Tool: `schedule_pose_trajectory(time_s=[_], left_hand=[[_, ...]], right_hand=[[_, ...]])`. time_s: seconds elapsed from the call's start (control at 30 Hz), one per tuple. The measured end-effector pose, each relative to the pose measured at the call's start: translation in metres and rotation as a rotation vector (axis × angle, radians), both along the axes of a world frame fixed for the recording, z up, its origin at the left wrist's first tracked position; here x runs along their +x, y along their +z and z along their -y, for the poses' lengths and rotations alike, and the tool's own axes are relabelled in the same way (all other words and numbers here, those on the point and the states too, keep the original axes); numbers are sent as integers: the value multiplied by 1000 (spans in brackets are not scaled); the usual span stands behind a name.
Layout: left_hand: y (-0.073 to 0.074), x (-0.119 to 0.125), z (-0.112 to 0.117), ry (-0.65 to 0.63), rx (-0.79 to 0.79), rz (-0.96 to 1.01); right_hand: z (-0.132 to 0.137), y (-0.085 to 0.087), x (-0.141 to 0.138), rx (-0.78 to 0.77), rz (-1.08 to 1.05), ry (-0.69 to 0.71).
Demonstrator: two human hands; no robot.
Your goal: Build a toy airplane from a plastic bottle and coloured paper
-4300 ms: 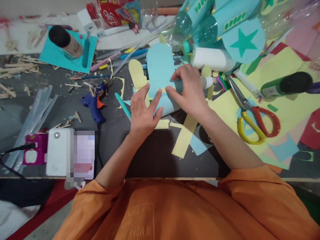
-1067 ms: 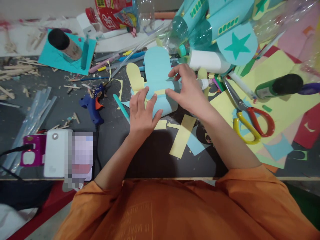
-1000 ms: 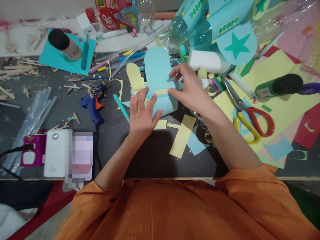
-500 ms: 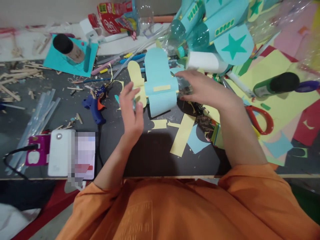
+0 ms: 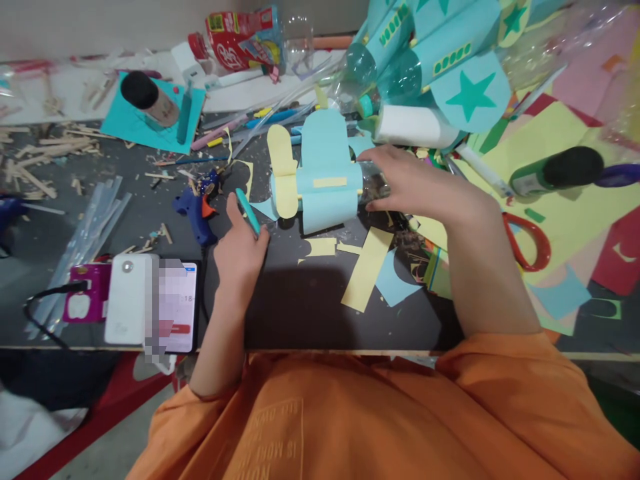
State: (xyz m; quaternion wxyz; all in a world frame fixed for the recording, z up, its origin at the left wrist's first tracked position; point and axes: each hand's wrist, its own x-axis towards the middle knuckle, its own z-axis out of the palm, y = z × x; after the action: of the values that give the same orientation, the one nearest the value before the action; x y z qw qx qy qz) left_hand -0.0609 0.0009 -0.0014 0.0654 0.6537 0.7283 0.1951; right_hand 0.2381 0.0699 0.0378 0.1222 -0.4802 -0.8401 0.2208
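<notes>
A model plane (image 5: 327,180) made of a clear bottle wrapped in light blue paper lies mid-table, with light blue wings and pale yellow tail pieces at its left end. My right hand (image 5: 407,181) is closed round the clear bottle end (image 5: 374,179) at the plane's right. Left of the tail, my left hand (image 5: 241,243) pinches a slim teal piece (image 5: 249,212); I cannot tell whether it is a stick or a disc seen edge-on. A pointed light blue paper piece (image 5: 266,208) sticks out near those fingers, by the tail.
A blue glue gun (image 5: 197,215) lies left of my left hand. Nearer the front edge are a white power bank (image 5: 129,300) and a phone (image 5: 183,307). Red-handled scissors (image 5: 527,241), a dark-capped bottle (image 5: 555,170) and paper scraps lie right. Finished-looking bottle planes (image 5: 450,50) stand behind.
My left hand has moved left and toward me, away from the plane's tail, with the teal piece in its fingers. My right hand stays on the bottle end. The view has shifted slightly.
</notes>
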Motion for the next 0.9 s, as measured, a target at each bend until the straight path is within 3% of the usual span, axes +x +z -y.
schedule_pose_trajectory(time_s=[0.13,0.2,0.27,0.33,0.4,0.43,0.5,0.57,0.6,0.67,0.73,0.83,0.9], left_hand=[[10,5,-2,39,-26,52],[21,8,-1,98,-44,85],[31,11,2,125,34,175],[36,17,6,96,126,333],[39,26,9,18,167,463],[39,32,11,-38,160,488],[41,46,15,-208,109,459],[41,62,20,-506,20,400],[40,69,22,-667,-47,383],[38,81,25,-844,-126,347],[36,88,28,-904,-178,327],[37,88,29,-933,-186,336],[40,78,26,-868,-127,348]], right_hand=[[7,16,-1,-47,24,-77],[9,29,-4,-15,10,-183],[11,42,-8,77,-45,-317],[13,50,-12,153,-160,-412],[20,52,-17,126,-318,-434],[26,51,-20,53,-395,-405],[42,44,-26,-249,-472,-241],[63,30,-33,-585,-509,-45],[73,22,-37,-675,-600,6],[91,5,-42,-780,-824,-77],[104,-11,-45,-809,-982,-212],[111,-25,-45,-809,-1111,-275],[110,-28,-42,-762,-1198,-311]])
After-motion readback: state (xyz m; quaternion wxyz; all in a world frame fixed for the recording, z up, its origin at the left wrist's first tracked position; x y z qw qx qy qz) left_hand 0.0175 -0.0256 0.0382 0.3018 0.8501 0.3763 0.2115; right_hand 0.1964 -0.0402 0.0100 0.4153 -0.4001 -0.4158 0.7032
